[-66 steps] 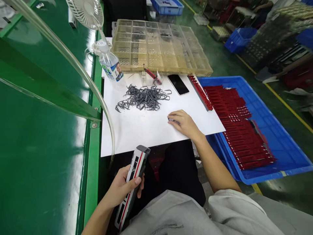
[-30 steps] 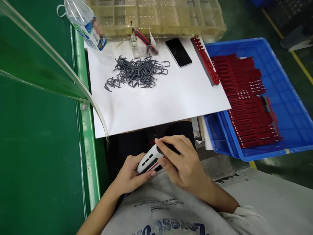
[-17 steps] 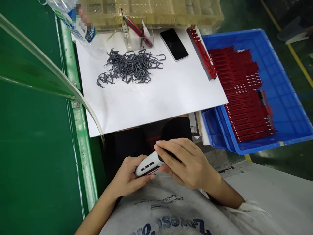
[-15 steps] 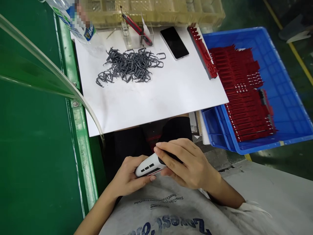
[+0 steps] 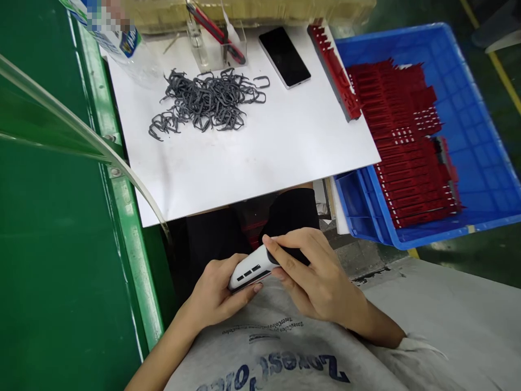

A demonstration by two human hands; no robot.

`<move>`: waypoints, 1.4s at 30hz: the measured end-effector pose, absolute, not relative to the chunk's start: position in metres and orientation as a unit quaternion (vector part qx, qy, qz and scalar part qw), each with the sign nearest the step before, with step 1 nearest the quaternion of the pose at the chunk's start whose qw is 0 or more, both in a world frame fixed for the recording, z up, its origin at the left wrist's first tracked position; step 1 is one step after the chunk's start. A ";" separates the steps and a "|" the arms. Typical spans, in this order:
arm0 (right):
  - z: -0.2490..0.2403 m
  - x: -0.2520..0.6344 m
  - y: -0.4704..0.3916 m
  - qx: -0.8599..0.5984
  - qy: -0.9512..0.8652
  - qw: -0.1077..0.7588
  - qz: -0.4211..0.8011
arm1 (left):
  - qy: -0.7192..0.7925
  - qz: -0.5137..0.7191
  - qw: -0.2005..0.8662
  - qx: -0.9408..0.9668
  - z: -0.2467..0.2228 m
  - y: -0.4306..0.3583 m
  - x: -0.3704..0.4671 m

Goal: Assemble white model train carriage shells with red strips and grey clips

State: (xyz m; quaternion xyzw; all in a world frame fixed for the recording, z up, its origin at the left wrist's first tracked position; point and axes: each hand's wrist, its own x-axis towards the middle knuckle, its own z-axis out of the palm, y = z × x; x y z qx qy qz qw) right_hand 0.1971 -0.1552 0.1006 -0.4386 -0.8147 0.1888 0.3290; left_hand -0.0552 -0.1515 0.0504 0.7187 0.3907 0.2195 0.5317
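Observation:
Held over my lap is a white casing (image 5: 253,267) with a row of small dark slots, a dark stripe on its side and a dark far end; its exact kind does not show. My left hand (image 5: 222,290) wraps round its near left end, the thumb along the lower side. My right hand (image 5: 315,274) grips the dark end, with fingertips pressed at the joint between white and dark. My right fingers hide much of that dark end. Beyond the hands, a pile of dark grey plastic loops (image 5: 207,100) lies on the white board (image 5: 244,163).
A phone (image 5: 285,57), a red-and-grey strip (image 5: 334,73), a small clear holder (image 5: 203,51) with tools and a plastic bottle (image 5: 130,51) stand or lie on the board. To the right, a blue crate (image 5: 476,136) holds stacked red parts (image 5: 411,179). A green conveyor (image 5: 52,260) runs along my left.
My right fingers have shifted slightly on the dark end, and the casing has tilted a little. The head view has moved, so the board and its things sit higher in the picture.

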 end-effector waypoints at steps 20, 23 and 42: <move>0.088 0.215 -0.150 -0.378 -0.839 0.365 0.143 | 0.418 0.191 0.444 0.769 0.053 -0.162 -0.049; 0.078 0.210 -0.155 -0.399 -0.797 0.418 0.179 | 0.450 0.198 0.343 0.800 0.054 -0.166 -0.047; 0.087 0.206 -0.171 -0.395 -0.773 0.469 0.165 | 0.422 0.215 0.197 0.858 0.078 -0.172 -0.024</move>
